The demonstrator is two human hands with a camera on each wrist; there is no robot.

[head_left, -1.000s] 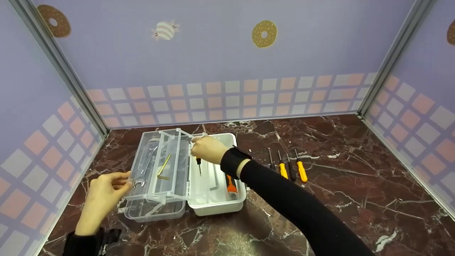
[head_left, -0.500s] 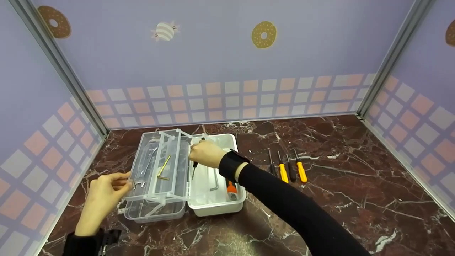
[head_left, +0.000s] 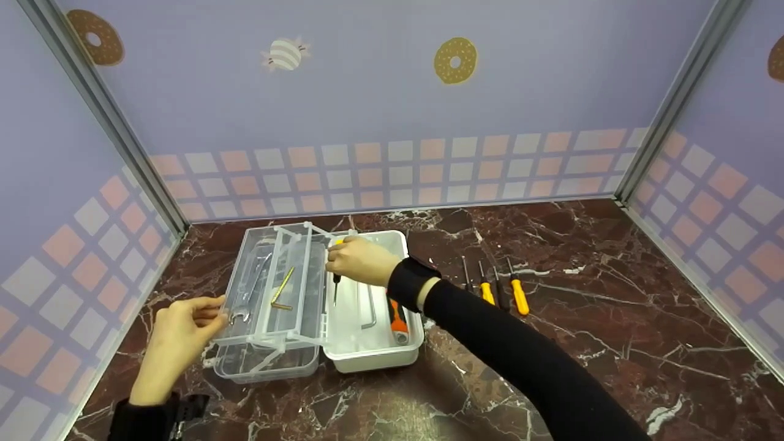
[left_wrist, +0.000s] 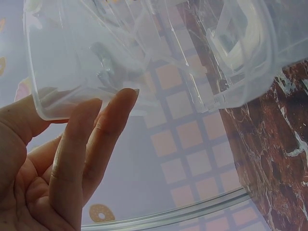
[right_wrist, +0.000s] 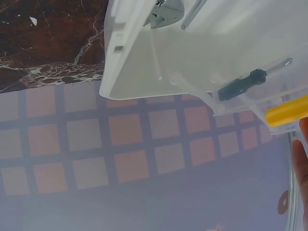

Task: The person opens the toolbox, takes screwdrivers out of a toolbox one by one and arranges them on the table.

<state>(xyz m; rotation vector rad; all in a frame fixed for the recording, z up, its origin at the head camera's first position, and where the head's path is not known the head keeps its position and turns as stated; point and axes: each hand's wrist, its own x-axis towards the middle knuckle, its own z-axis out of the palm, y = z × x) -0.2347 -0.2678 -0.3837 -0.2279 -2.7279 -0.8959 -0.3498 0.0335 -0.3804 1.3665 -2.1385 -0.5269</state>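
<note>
My left hand (head_left: 187, 327) pinches the outer edge of the clear plastic tray (left_wrist: 62, 57) of an open toolbox, fingertips on its corner. In that tray section lies a wrench (head_left: 242, 309), and beside it a gold hex key (head_left: 282, 289). My right hand (head_left: 361, 260) grips a screwdriver with a yellow handle (right_wrist: 288, 111) over the box's hinge side; its thin shaft (head_left: 335, 297) points down toward the near side. A dark-handled screwdriver (right_wrist: 243, 85) lies in the clear tray close to the yellow handle. Most of the held handle is hidden by my fingers.
The white toolbox base (head_left: 373, 361) holds a grey hex key (head_left: 372, 309) and an orange-and-black handled tool (head_left: 399, 321). Right of it, partly behind my forearm, several screwdrivers with yellow (head_left: 520, 297) and black handles lie on the marbled table (head_left: 612, 318). Patterned walls enclose the table.
My right hand has shifted slightly left, and the screwdriver in it has turned, so its yellow end now shows at the far side of the hand. My left hand stays at the tray edge.
</note>
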